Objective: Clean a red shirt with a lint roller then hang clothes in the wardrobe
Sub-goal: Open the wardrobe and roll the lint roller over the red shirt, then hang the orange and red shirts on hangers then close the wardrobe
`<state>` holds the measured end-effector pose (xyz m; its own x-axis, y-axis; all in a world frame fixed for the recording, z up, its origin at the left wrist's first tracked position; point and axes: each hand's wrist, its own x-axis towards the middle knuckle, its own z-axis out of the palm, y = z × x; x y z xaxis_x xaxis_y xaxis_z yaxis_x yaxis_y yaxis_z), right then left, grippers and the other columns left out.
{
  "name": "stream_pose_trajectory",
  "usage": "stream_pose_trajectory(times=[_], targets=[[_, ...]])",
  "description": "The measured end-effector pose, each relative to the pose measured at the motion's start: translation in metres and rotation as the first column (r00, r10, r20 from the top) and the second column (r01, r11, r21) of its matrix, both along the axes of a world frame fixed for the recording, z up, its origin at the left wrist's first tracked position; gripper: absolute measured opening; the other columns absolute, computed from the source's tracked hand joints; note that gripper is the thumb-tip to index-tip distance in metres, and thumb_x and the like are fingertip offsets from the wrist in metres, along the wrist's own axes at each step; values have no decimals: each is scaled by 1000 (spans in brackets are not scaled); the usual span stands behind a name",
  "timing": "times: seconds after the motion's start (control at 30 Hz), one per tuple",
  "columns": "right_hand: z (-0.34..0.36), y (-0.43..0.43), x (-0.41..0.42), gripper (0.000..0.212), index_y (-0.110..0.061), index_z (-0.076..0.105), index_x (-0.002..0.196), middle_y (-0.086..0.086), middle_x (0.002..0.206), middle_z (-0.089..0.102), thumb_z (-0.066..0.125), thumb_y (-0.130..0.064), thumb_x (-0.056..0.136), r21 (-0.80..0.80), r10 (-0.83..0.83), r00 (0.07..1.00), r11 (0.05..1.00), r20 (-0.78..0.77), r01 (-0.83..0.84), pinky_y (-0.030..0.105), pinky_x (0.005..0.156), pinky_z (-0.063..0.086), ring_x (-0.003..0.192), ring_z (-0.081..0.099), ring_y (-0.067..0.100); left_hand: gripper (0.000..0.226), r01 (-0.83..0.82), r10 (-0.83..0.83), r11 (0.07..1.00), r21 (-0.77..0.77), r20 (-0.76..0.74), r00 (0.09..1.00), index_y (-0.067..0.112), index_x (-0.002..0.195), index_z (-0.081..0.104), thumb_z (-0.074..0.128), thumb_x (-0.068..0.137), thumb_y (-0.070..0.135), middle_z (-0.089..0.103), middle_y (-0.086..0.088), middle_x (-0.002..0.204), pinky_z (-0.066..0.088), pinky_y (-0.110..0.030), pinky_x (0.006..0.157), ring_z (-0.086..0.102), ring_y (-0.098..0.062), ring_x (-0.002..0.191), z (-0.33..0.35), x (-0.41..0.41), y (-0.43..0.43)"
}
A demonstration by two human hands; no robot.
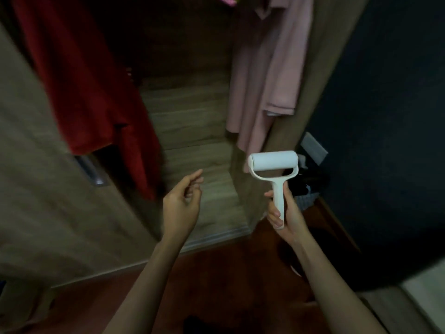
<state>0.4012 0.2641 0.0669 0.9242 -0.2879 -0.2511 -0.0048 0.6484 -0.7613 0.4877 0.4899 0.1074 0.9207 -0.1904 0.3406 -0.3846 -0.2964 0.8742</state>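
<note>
Grips lint roller [274, 162] by its handle in right hand [289, 215], before the wardrobe [187, 112] opening. Holds left hand [180, 208] loosely curled (nothing in it). Faces red shirt [79, 80] hanging at wardrobe's left, pink garment [265, 68] at its right.

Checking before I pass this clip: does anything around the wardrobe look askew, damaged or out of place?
Nothing clearly. The red shirt and pink garment hang in the wardrobe; a dark heap beside it is too dim to identify.

A dark blue wall [385, 92] bearing a grey plate [314, 150] meets a reddish-brown floor [216, 273] in dim light.
</note>
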Motion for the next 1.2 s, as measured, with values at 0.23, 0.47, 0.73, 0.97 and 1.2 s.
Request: stream_pose_trajectory(times=[0.23,0.47,0.73,0.97,1.2], targets=[[-32,-93,-198,55,-9,65,84,1,40,31,33,-52,94,-44,-290,952,957,-94,287,12,27,20,25,25,8,30,356,-355,934,-21,-169,920,16,119,65,54,94,3,68,11,100,44,-2,74,63,10,86,-27,-124,-144],[-56,-170,-375,55,-6,59,87,0,40,35,43,-58,88,-55,-571,793,817,-211,574,16,29,15,25,26,7,31,670,-637,730,136,-222,739,20,124,62,55,95,13,70,0,109,44,-10,72,63,-6,82,-78,-261,-281],[-105,-236,-492,59,-4,58,94,0,41,38,39,-60,92,130,-697,643,639,-318,758,17,26,23,26,31,8,45,794,-768,476,377,-262,585,14,134,56,45,99,39,52,-7,142,41,-43,108,49,-25,131,-140,-376,-402],[-129,-263,-517,51,-7,63,92,-1,47,38,47,-56,91,54,-693,603,638,-395,768,19,29,23,31,30,7,63,637,-768,191,746,-290,571,32,153,21,39,97,55,8,-1,163,3,-50,117,4,-26,150,-197,-398,-445],[-145,-271,-522,19,-23,62,94,2,76,65,60,-35,79,-737,-887,256,462,-385,494,31,54,48,59,60,16,70,631,-789,93,770,-329,518,36,154,5,35,95,59,-8,0,163,-5,-50,118,-12,-24,150,-202,-393,-457]])
